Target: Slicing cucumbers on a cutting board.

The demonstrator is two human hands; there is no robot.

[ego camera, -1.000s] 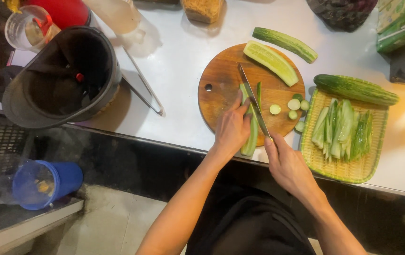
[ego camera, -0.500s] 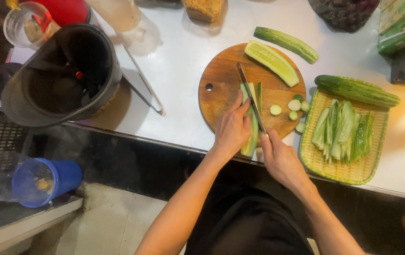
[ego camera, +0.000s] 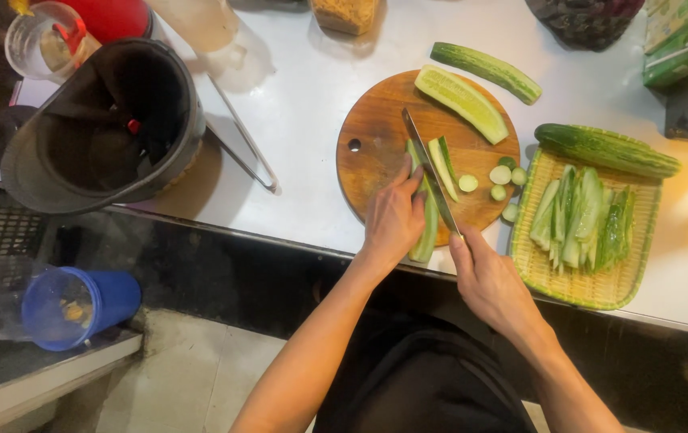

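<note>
A long cucumber strip (ego camera: 426,218) is lying lengthwise on the near part of the round wooden cutting board (ego camera: 376,136), its near end reaching past the board's edge toward the person. The left hand (ego camera: 393,218) is pressing down on this strip, fingers curled and closed over it. The right hand (ego camera: 490,281) is gripping the handle of a knife (ego camera: 430,172), closed around it with the forefinger lying along the top; the blade is running along the strip just beside the left fingers, its tip pointing away from the person. Another cut strip (ego camera: 442,167) is lying just right of the blade, and a cucumber half (ego camera: 462,103), cut face up, is resting at the board's far side. A few small round slices (ego camera: 500,175) are sitting at the board's right edge. On the white table (ego camera: 304,104), a woven yellow-green tray (ego camera: 592,281) just right of the board is holding a heap of cut strips (ego camera: 580,216). Two whole cucumbers (ego camera: 607,149) are lying near the tray and board, one touching the tray's far rim.
</note>
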